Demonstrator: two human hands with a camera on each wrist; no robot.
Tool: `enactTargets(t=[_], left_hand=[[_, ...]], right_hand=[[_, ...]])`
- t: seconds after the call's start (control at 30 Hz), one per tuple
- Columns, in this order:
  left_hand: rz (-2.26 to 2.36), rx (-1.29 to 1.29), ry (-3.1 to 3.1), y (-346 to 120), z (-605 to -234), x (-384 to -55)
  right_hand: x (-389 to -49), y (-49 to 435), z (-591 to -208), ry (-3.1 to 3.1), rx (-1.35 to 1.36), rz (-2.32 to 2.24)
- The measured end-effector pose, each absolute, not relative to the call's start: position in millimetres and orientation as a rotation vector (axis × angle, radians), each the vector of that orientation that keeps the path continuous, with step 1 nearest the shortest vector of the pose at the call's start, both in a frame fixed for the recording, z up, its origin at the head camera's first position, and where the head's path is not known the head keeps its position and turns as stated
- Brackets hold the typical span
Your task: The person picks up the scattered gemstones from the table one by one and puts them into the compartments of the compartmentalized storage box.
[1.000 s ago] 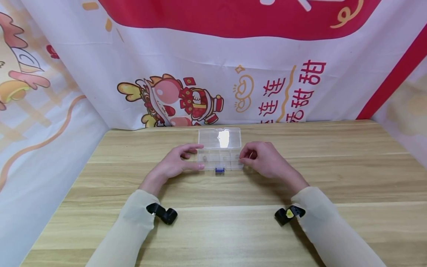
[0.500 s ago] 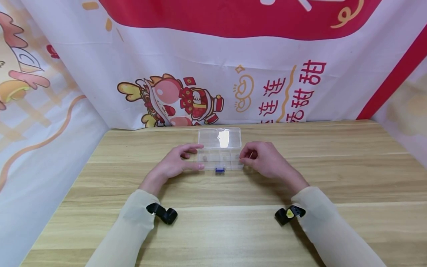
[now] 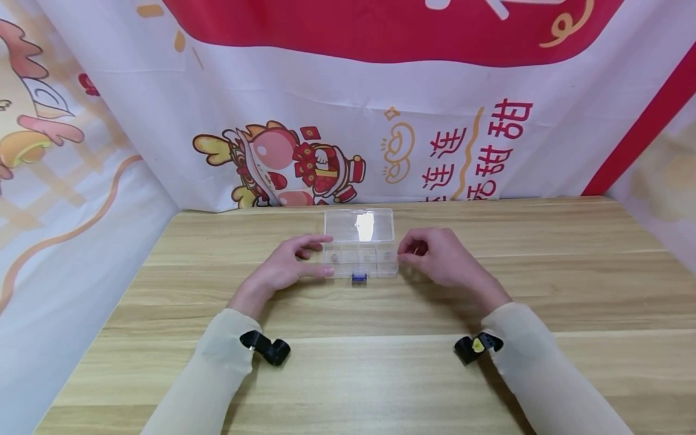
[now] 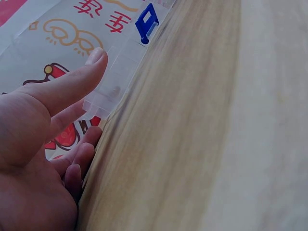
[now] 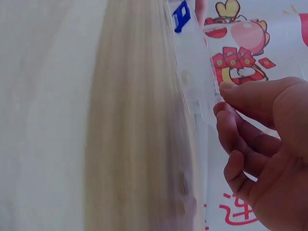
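Head view: a clear plastic compartment box (image 3: 360,254) with a blue front latch (image 3: 358,277) lies open on the light wooden table (image 3: 348,374), its lid folded back toward the printed banner (image 3: 348,121). The left hand (image 3: 288,266) rests at the box's left end, thumb and forefinger spread, touching its corners. The right hand (image 3: 443,260) sits at the right end, fingers curled with tips pinched together; whether they grasp anything cannot be told. The banner carries red characters "连连" and "甜甜".

Left wrist view: thumb extended along the box wall (image 4: 113,82), other fingers loosely bent beneath.

Right wrist view: thumb and forefinger (image 5: 240,120) meet at the box edge (image 5: 197,91).
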State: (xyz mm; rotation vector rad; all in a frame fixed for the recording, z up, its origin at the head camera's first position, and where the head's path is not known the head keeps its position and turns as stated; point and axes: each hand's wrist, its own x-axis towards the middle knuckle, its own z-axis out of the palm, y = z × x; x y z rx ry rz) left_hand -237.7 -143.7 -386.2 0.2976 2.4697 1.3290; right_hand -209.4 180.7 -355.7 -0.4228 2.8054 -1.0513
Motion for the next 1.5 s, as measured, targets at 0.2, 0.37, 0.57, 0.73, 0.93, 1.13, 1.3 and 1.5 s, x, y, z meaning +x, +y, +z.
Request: enactTargets(t=[0.2, 0.37, 0.57, 0.73, 0.93, 1.13, 1.3, 1.5], left_hand=[[1.330, 0.283, 2.465, -142.4, -385.2, -237.6], [1.329, 0.284, 2.464, -142.2, -385.2, -237.8], [1.329, 0.276, 2.467, -142.0, -385.4, -237.8], [1.326, 0.275, 2.471, -142.3, -385.2, -237.9], [1.329, 0.278, 2.473, -142.3, -384.8, -238.1], [1.339, 0.272, 2.472, -142.0, -384.7, -237.3], [1.340, 0.270, 2.473, -142.2, -384.8, -236.7], [1.336, 0.269, 2.475, -142.3, -384.7, -236.5]], right_hand=[[-212.3, 193.0, -354.0, 2.808, -0.365, -1.030], [-215.1, 201.4, -353.9, 2.801, -0.402, -1.010], [-216.5, 210.0, -354.6, 2.731, -0.418, -0.980], [-217.2, 216.1, -355.0, 2.694, -0.431, -0.954], [-216.2, 216.9, -354.6, 2.604, -0.387, -0.989], [-215.8, 217.5, -355.2, 2.577, -0.380, -0.979], [-217.1, 217.4, -357.7, 2.575, -0.413, -0.932], [-217.3, 216.0, -358.8, 2.585, -0.404, -0.909]])
